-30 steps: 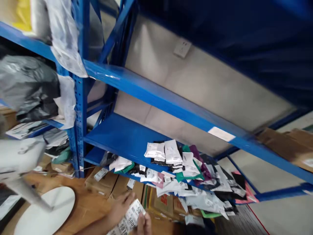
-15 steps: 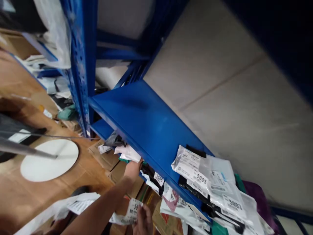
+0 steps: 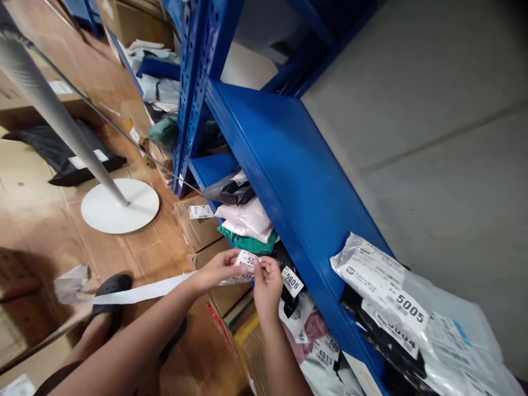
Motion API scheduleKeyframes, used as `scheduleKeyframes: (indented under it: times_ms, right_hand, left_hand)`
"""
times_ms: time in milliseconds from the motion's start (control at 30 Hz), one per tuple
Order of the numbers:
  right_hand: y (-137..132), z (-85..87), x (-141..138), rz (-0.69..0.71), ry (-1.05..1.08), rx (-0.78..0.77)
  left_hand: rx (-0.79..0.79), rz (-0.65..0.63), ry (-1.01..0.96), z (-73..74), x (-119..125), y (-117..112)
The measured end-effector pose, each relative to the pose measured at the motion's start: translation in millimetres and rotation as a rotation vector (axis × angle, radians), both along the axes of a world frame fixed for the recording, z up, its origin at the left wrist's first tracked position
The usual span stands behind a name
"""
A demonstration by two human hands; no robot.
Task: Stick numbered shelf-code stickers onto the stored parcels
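Observation:
My left hand (image 3: 220, 270) comes in from the lower left, thumb and fingers closed on the end of a strip of printed number labels (image 3: 247, 260). My right hand (image 3: 269, 278) pinches the right edge of the same label. Part of the number is hidden by my fingers. The white strip (image 3: 144, 290) trails from my hands down to the left. Just beyond my hands, a green plastic parcel (image 3: 249, 242) and a pale pink parcel (image 3: 245, 217) lie on the lower shelf. Beside my right hand is a black parcel with a 5006 label (image 3: 292, 280).
The blue upper shelf (image 3: 289, 159) holds clear and black parcels labelled 5005 (image 3: 406, 308) and 5004. A 4013 label (image 3: 324, 355) shows below. Cardboard boxes (image 3: 198, 234) stand under the shelf. A white round stand base (image 3: 119, 206) with a slanting pole is to the left.
My left hand has drawn back from the lower-shelf parcels and come to the labels. My right hand has risen with them, and both hands now meet there. The view has shifted.

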State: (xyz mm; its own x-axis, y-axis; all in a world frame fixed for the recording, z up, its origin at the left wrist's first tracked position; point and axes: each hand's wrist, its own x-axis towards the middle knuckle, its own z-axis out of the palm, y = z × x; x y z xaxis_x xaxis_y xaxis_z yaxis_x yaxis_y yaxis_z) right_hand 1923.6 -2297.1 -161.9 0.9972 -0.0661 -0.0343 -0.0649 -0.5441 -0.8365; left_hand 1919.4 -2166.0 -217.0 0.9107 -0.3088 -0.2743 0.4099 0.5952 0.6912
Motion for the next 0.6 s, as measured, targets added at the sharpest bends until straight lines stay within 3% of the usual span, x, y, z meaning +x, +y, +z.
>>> scheduleKeyframes:
  times_ms: [100,200,333,433,600]
  right_hand:
    - [8,-1.2,5,0.141,-0.212,-0.251]
    - [12,5.2,19,0.335,-0.453,-0.638]
    - [1,14.1,42,0.393,-0.395,-0.988]
    - [-9,17.3,49,0.384,-0.361,-1.03]
    - [-3,20.7,44,0.46,-0.407,-0.782]
  left_hand:
    - [-0.061,0.179,0.197,-3.1,-15,-12]
    - [-0.035,0.331,0.294,-9.1,-6,-31]
    - [0.011,0.459,0.36,-13.4,15,-60]
    - [-0.076,0.454,0.386,-9.9,22,-76]
    - [-0.412,0.388,0.391,1.3,21,-67]
